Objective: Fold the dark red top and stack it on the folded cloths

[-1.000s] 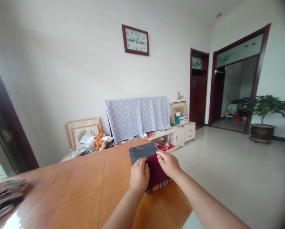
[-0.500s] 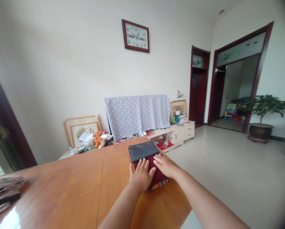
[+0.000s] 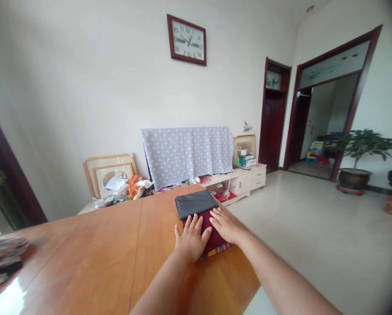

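Note:
A dark red folded cloth (image 3: 218, 235) lies on the wooden table (image 3: 97, 258) near its right edge, with a striped layer (image 3: 220, 250) showing beneath it. Just beyond, and touching it, is a folded black cloth (image 3: 196, 204). Flat on the left part of the red cloth rests my left hand (image 3: 193, 237), fingers spread, fingertips reaching the black cloth's near edge. My right hand (image 3: 227, 225) presses on the red cloth's right side with its fingers stretched out. Neither hand grips anything.
Another folded patterned cloth pile (image 3: 5, 262) sits at the table's left end. Behind stand a white low cabinet (image 3: 245, 183), a polka-dot cover (image 3: 189, 155) and leaning picture frames (image 3: 91, 175). A potted plant (image 3: 355, 179) is on the floor at right.
The head view has tilted slightly, so the clock sits higher in the picture. Both hands stay flat on the red cloth, nearly unmoved.

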### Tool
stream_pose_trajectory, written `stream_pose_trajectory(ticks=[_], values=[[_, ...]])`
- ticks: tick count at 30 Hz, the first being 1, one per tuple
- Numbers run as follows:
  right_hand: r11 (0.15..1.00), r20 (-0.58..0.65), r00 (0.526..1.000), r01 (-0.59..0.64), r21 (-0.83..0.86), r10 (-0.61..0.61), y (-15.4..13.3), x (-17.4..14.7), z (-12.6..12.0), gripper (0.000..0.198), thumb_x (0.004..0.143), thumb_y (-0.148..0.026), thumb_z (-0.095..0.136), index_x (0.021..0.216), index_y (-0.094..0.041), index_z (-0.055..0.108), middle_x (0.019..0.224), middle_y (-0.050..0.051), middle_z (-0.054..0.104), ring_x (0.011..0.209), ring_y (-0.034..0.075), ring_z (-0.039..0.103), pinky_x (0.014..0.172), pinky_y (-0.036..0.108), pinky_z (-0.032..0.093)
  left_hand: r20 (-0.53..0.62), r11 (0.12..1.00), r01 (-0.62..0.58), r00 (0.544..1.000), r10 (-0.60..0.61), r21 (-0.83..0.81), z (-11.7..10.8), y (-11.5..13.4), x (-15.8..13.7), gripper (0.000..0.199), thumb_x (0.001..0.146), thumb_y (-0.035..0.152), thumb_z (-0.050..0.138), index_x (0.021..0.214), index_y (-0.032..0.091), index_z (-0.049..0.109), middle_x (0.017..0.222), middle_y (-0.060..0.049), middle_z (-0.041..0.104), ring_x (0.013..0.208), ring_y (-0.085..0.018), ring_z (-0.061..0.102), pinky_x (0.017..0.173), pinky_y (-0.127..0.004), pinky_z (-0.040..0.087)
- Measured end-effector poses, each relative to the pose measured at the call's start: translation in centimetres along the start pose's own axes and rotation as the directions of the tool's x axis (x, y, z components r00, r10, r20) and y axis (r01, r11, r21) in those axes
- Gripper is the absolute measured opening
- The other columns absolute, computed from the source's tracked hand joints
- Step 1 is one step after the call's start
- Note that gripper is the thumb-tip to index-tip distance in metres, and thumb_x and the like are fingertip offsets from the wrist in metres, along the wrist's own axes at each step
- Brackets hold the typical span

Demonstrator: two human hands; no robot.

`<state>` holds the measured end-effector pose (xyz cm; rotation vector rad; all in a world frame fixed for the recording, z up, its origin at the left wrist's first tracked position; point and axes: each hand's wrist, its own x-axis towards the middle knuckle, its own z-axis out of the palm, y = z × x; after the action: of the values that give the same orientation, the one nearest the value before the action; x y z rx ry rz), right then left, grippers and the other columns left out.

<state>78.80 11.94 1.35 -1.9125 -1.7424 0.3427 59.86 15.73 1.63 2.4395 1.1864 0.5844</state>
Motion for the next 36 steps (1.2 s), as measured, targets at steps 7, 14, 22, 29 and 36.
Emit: stream_pose_trajectory(ticks=[7,14,22,29,36], values=[[0.999,0.005,1.0,-0.026,-0.037,0.026,-0.6,-0.3,-0.1,0.063,0.099,-0.051,0.029,0.151,-0.017,0.036,0.161,0.006,0.025,0.15,0.022,0.018,0.122,0.037,0.01,0.083,0.999,-0.046,0.996,0.044,0.013,-1.0,0.0,-0.1,0.084,0.078,0.075,0.052,0.148,0.03,0.041,0.161,-0.006,0.024,0.15,-0.034,0.011,0.112,-0.067,-0.014],[0.997,0.008,0.999,-0.041,-0.06,0.041,-0.4,-0.3,0.4,0.065,0.099,-0.052,0.027,0.153,-0.017,0.032,0.162,0.005,0.02,0.15,0.023,0.016,0.122,0.037,0.01,0.128,0.999,-0.052,0.99,0.051,0.006,-1.6,-0.1,-0.1,0.098,0.068,0.081,0.057,0.15,0.031,0.038,0.162,-0.007,0.022,0.151,-0.035,0.007,0.113,-0.067,-0.011],[0.996,0.012,0.998,-0.054,-0.076,0.055,-0.8,-0.5,0.3,0.065,0.099,-0.053,0.026,0.153,-0.018,0.032,0.162,0.005,0.022,0.15,0.022,0.015,0.122,0.037,0.01,0.106,1.0,-0.004,0.994,0.002,0.018,-2.4,-0.2,-2.0,0.098,0.071,0.08,0.053,0.152,0.029,0.034,0.163,-0.006,0.015,0.151,-0.034,0.001,0.113,-0.066,-0.012],[0.993,-0.036,0.995,-0.092,-0.078,0.089,-2.1,-1.6,-0.6,0.064,0.098,-0.056,0.029,0.152,-0.023,0.035,0.161,0.004,0.026,0.151,0.023,0.014,0.122,0.042,0.009,0.031,0.99,0.09,0.995,-0.093,0.106,-4.6,-3.3,-7.0,0.095,0.076,0.08,0.045,0.153,0.025,0.033,0.162,-0.008,0.018,0.151,-0.033,0.002,0.116,-0.062,-0.008],[0.989,-0.174,0.982,-0.089,-0.116,0.068,-5.6,-5.1,0.2,0.062,0.097,-0.053,0.035,0.152,-0.025,0.034,0.162,0.005,0.021,0.151,0.026,0.01,0.121,0.05,0.003,-0.006,0.962,0.216,0.976,-0.218,0.167,-6.3,-7.2,-13.1,0.081,0.085,0.071,0.039,0.151,0.024,0.037,0.161,-0.007,0.025,0.151,-0.031,0.006,0.118,-0.061,-0.001]])
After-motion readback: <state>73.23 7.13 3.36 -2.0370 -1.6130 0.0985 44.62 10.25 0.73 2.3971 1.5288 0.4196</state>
